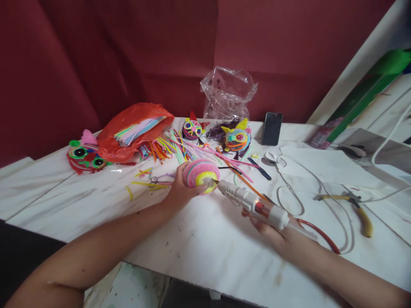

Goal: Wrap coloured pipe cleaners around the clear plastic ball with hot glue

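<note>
In my left hand (182, 186) is a rounded ball (196, 170) wrapped in pink, teal and yellow pipe cleaners, tilted so that a pale spot in its yellow ring faces me. My right hand (265, 226) is wrapped round a white hot glue gun (248, 201) with a small light on its body. The gun's nozzle is at the yellow part of the ball; whether it touches I cannot tell. A clear glue stick (305, 230) sticks out of the gun's rear end. Most fingers of my right hand are hidden beneath the gun.
Behind the ball lie loose pipe cleaners (192, 147) and a red bag (135, 117) holding more. Decorated heads stand at the left (85, 156), centre (192, 128) and right (237, 139). A phone (272, 128) leans upright. Yellow-handled pliers (356, 205) and white cables (293, 188) lie at right.
</note>
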{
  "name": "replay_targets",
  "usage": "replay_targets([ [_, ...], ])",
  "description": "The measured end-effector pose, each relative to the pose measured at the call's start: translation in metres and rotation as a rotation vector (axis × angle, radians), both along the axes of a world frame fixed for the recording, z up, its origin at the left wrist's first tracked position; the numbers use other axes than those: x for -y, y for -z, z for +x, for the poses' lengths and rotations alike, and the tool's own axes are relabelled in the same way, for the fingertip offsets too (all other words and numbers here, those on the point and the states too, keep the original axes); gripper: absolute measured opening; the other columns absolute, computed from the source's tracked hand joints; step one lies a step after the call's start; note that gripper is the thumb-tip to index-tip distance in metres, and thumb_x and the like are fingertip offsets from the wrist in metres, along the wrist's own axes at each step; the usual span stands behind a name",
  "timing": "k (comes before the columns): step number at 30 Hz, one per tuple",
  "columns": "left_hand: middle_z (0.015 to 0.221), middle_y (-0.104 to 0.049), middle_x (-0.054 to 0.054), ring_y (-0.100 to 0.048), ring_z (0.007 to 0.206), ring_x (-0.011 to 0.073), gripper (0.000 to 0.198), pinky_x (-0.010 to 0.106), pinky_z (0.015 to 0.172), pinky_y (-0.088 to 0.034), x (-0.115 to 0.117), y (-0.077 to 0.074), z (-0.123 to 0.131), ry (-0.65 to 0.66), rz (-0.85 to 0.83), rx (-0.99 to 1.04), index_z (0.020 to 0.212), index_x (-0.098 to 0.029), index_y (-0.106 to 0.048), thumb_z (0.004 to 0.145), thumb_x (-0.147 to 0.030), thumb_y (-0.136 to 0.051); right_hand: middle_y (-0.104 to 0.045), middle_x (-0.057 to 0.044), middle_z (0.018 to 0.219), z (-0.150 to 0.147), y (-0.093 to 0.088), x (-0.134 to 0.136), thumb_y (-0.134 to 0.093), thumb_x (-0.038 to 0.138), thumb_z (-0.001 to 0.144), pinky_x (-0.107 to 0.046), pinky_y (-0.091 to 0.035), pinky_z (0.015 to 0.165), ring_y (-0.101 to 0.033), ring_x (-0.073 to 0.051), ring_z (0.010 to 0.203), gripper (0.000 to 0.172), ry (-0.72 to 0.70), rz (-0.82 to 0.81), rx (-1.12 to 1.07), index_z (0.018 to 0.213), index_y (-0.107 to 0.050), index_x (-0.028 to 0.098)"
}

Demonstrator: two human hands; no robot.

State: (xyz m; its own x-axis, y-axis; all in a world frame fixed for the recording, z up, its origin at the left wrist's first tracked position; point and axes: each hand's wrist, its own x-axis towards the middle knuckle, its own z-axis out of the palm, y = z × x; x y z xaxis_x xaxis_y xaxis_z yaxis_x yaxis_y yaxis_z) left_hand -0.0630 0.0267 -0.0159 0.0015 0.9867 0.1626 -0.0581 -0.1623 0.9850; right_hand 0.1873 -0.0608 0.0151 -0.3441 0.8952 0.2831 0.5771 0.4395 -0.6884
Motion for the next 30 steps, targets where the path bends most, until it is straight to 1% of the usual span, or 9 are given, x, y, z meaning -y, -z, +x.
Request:
replay_targets([
  [4,0.132,-0.053,0.010,-0.055,0.121,0.0297,0.087,0.047,0.101,-0.047,0.000,0.000,0.000,0.007,-0.009,0.016,0.125,-0.024,-0.042,0.050,-0.034,-0.086,-0.069,-0.006,0.081,0.000,-0.001,0.000,-0.048,0.033,0.090,-0.027,-0.052,0.054,-0.065,-0.020,0.070,0.018,-0.006,-0.034,0.006,0.084,-0.060,0.020],
  [9,0.133,-0.052,0.010,-0.054,0.121,0.0319,0.087,0.049,0.102,-0.047,0.000,0.001,0.001,0.034,-0.044,0.033,0.124,-0.024,-0.043,0.049,-0.033,-0.086,-0.068,-0.007,0.080,-0.001,-0.004,0.000,-0.046,0.031,0.089,-0.027,-0.053,0.055,-0.065,-0.019,0.068,0.019,-0.022,-0.040,0.022,0.084,-0.059,0.020],
  [15,0.131,-0.054,0.010,-0.052,0.124,0.0333,0.087,0.049,0.104,-0.044,0.001,-0.004,0.002,0.007,-0.015,0.063,0.124,-0.023,-0.044,0.049,-0.035,-0.087,-0.068,-0.006,0.077,0.000,0.001,-0.001,-0.047,0.032,0.089,-0.026,-0.052,0.054,-0.063,-0.018,0.064,0.017,-0.006,-0.013,-0.006,0.083,-0.059,0.020],
  [20,0.132,-0.053,0.010,-0.053,0.123,0.0319,0.086,0.047,0.103,-0.045,0.001,-0.002,0.002,0.052,-0.049,0.065,0.123,-0.024,-0.044,0.049,-0.033,-0.087,-0.068,-0.005,0.078,0.001,0.000,-0.003,-0.048,0.033,0.090,-0.025,-0.052,0.055,-0.063,-0.017,0.065,0.017,-0.035,-0.012,-0.009,0.084,-0.059,0.021],
  [24,0.130,-0.055,0.010,-0.054,0.122,0.0315,0.085,0.046,0.100,-0.047,0.002,-0.004,0.003,0.010,-0.033,0.057,0.123,-0.022,-0.045,0.049,-0.032,-0.086,-0.068,-0.005,0.076,-0.002,-0.002,-0.002,-0.049,0.031,0.089,-0.026,-0.053,0.057,-0.064,-0.018,0.065,0.016,-0.034,0.029,0.003,0.081,-0.059,0.022],
  [27,0.126,-0.058,0.009,-0.056,0.118,0.0294,0.082,0.042,0.096,-0.050,0.001,-0.007,0.002,-0.009,-0.018,0.110,0.121,-0.023,-0.046,0.050,-0.031,-0.087,-0.068,-0.004,0.075,-0.002,-0.003,-0.001,-0.050,0.030,0.088,-0.025,-0.052,0.056,-0.064,-0.018,0.066,0.015,-0.038,0.057,-0.011,0.079,-0.059,0.022],
  [29,0.126,-0.059,0.008,-0.057,0.118,0.0273,0.080,0.039,0.096,-0.050,-0.002,-0.008,0.000,-0.016,-0.004,0.160,0.120,-0.023,-0.048,0.051,-0.030,-0.087,-0.069,-0.004,0.077,0.004,-0.003,-0.005,-0.051,0.031,0.087,-0.026,-0.052,0.057,-0.065,-0.019,0.066,0.014,0.002,0.095,-0.025,0.084,-0.061,0.023],
  [30,0.126,-0.059,0.008,-0.057,0.118,0.0261,0.079,0.038,0.095,-0.050,-0.004,-0.008,-0.001,-0.028,0.005,0.181,0.120,-0.023,-0.049,0.051,-0.030,-0.086,-0.070,-0.004,0.078,0.010,-0.004,-0.010,-0.051,0.032,0.087,-0.027,-0.052,0.058,-0.065,-0.019,0.066,0.014,0.056,0.128,-0.025,0.088,-0.061,0.023],
])
